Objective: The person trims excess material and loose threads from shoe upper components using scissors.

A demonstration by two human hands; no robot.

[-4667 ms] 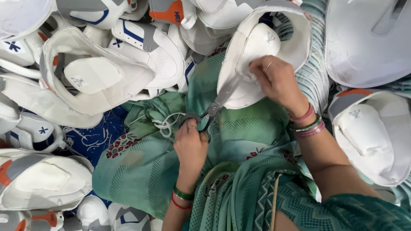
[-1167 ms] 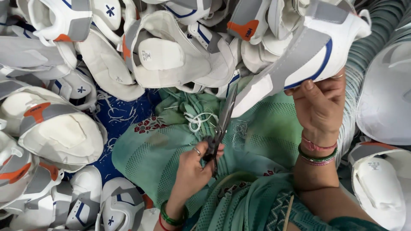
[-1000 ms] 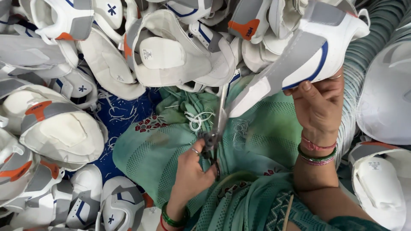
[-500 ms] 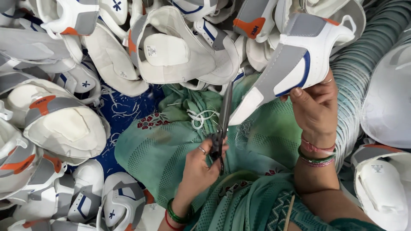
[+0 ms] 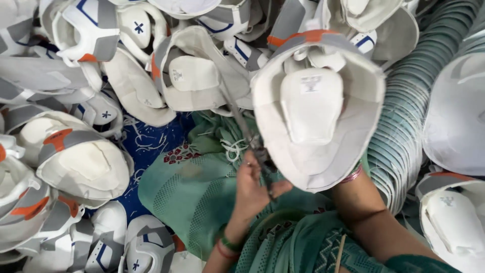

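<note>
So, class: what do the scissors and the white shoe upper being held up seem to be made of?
Scissors: probably steel, going by the thin grey blades with a dull sheen. Shoe upper: likely soft synthetic fabric or foam lining, matte off-white, with stitched seams and bending edges. Grey and orange trim looks like faux leather, but that is uncertain.

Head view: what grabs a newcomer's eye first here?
The big white shoe upper, held up at centre right with its inner side to the camera, hiding the right hand. Just below it, the left hand grips scissors over a green cloth on the lap. All around lie heaps of white, grey and orange uppers.
</note>
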